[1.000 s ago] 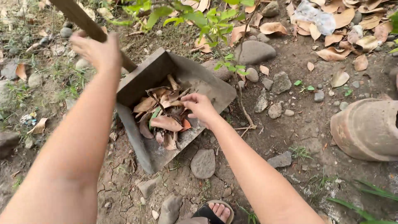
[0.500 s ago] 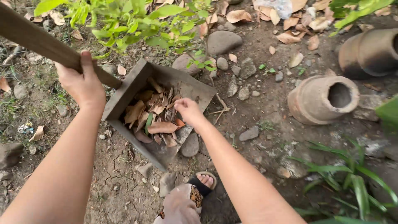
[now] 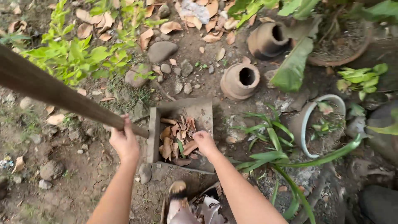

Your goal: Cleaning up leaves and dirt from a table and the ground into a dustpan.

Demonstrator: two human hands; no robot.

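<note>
A grey box-shaped dustpan [image 3: 154, 137] rests on the dirt, filled with dry brown leaves [image 3: 176, 139]. Its long brown wooden handle [image 3: 54, 93] runs up to the left, and my left hand [image 3: 124, 143] is shut around it close to the pan. My right hand [image 3: 204, 142] presses down on the leaves at the pan's right side, fingers curled over them. My foot in a sandal [image 3: 179, 195] stands just below the pan.
Two clay pots [image 3: 240, 79] [image 3: 268, 39] lie on their sides beyond the pan. A round planter [image 3: 320, 128] with long green leaves sits to the right. Stones [image 3: 162, 50], fallen leaves and a leafy green shrub [image 3: 78, 54] lie further back and to the left.
The view has swung right, bringing the pots and planter into sight. The dustpan has turned squarer to me, and both hands have stayed on the handle and the leaves.
</note>
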